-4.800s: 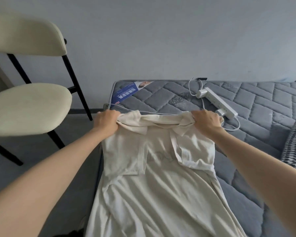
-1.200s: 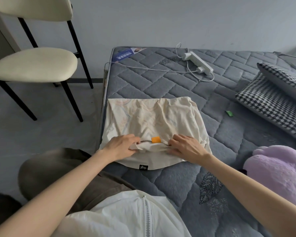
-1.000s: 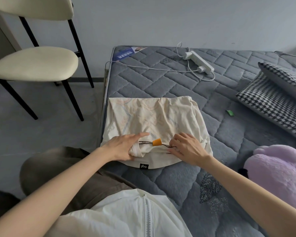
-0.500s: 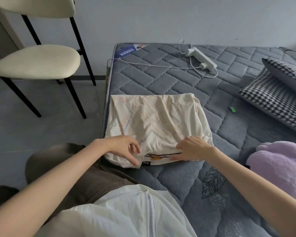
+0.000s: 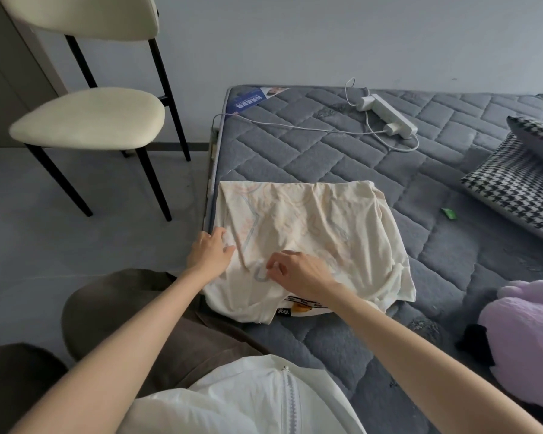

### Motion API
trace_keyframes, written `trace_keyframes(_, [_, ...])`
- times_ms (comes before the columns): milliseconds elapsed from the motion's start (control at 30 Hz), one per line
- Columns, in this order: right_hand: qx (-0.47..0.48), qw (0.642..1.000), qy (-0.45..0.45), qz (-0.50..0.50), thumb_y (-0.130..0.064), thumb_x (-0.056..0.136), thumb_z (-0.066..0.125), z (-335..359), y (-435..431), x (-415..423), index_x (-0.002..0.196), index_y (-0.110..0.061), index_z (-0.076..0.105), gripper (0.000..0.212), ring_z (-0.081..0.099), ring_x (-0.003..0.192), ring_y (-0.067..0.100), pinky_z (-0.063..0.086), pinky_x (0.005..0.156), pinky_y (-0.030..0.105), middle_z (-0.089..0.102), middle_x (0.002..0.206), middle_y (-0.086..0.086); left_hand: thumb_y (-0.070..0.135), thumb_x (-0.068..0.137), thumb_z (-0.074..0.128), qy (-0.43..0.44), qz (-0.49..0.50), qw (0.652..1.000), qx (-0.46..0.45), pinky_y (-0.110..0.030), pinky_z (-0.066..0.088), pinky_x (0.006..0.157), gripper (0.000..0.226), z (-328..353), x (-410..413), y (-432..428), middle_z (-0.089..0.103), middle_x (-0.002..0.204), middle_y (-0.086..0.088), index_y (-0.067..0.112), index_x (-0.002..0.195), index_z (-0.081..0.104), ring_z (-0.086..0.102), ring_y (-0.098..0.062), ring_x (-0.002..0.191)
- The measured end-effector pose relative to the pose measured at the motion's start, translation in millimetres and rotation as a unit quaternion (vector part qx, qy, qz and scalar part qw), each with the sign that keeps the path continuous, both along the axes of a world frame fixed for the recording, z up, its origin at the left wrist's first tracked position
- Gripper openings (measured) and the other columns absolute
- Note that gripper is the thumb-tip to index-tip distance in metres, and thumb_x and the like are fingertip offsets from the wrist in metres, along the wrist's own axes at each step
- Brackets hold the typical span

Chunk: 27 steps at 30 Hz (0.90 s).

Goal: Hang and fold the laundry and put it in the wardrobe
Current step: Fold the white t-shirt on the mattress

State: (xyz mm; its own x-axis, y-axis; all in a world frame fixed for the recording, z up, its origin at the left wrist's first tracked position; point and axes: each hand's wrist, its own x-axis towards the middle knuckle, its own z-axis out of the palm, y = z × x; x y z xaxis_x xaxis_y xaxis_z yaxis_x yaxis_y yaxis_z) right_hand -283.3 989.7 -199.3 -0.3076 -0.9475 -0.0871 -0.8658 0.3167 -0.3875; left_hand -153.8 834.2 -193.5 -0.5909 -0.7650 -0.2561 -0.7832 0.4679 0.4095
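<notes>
My left grip (image 5: 212,253) lies flat on the left edge of the folded cream shirt (image 5: 314,220), fingers straight, holding nothing. My right grip (image 5: 298,270) sits on top of the shirt near the front w/ fingers curled. I can't tell if it pinches the cloth or not. The shirt lies on the gray bed (image 5: 295,145), at the corner close to me. A striped tag (image 5: 301,306) w/ an orange bit peeks out under its near edge. Far back on the bed: white power strip (image 5: 386,115) & cord. Right side: checked pillow (image 5: 514,189) & purple plush toy (image 5: 527,333), w/ a tiny green thing (image 5: 448,213) btw shirt & pillow. Left, on the floor: cream chair (image 5: 88,117).
</notes>
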Motion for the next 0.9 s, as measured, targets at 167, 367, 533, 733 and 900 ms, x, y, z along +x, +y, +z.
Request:
trace_keyframes(167, [-0.009, 0.999, 0.019, -0.039, -0.033, 0.096, 0.046, 0, -16, -5, 0.107, -0.02, 0.06, 0.022, 0.058, 0.065, 0.016, 0.036, 0.047, 0.024, 0.064, 0.077, -0.007, 0.035, 0.094, 0.049, 0.028, 0.023, 0.999, -0.023, -0.031, 0.036, 0.071, 0.024, -3, -6, -9, 0.05, 0.116, -0.009, 0.014, 0.105, 0.052, 0.052, -0.027, 0.102])
trace_keyframes(367, [-0.062, 0.995, 0.012, -0.073, -0.023, 0.093, 0.05, 9, -59, -15, 0.108, -0.02, 0.061, 0.02, 0.063, 0.085, 0.017, 0.041, 0.057, 0.025, 0.065, 0.099, -0.003, 0.026, 0.096, 0.048, 0.09, 0.05, 0.994, -0.048, -0.033, 0.037, 0.071, 0.018, -2, -2, -21, 0.049, 0.106, -0.009, 0.01, 0.09, 0.053, 0.049, -0.029, 0.099])
trace_keyframes(533, [-0.064, 0.993, -0.051, -0.082, -0.024, 0.093, 0.052, 15, -117, -31, 0.118, -0.023, 0.057, 0.025, 0.059, 0.089, 0.018, 0.037, 0.062, 0.025, 0.062, 0.11, 0.002, 0.022, 0.096, 0.046, 0.122, 0.149, 0.98, 0.042, -0.034, 0.039, 0.067, 0.015, -7, 19, -41, 0.053, 0.088, -0.006, 0.01, 0.087, 0.046, 0.052, -0.027, 0.082])
trace_keyframes(733, [-0.043, 0.997, -0.05, -0.048, -0.033, 0.095, 0.047, 6, -176, -32, 0.127, -0.031, 0.052, 0.032, 0.058, 0.097, 0.023, 0.042, 0.07, 0.029, 0.06, 0.114, 0.007, 0.028, 0.095, 0.048, 0.141, 0.143, 0.971, 0.127, -0.032, 0.041, 0.069, 0.016, -18, 23, -52, 0.056, 0.091, -0.004, 0.012, 0.093, 0.048, 0.054, -0.022, 0.083])
trace_keyframes(900, [0.016, 0.999, -0.013, -0.042, -0.034, 0.092, 0.045, 6, -211, -38, 0.124, -0.034, 0.053, 0.033, 0.059, 0.101, 0.026, 0.046, 0.075, 0.034, 0.06, 0.119, 0.007, 0.029, 0.089, 0.055, 0.203, 0.097, 0.972, 0.062, -0.028, 0.04, 0.066, 0.016, -21, 9, -55, 0.06, 0.083, 0.0, 0.016, 0.096, 0.06, 0.058, -0.021, 0.08])
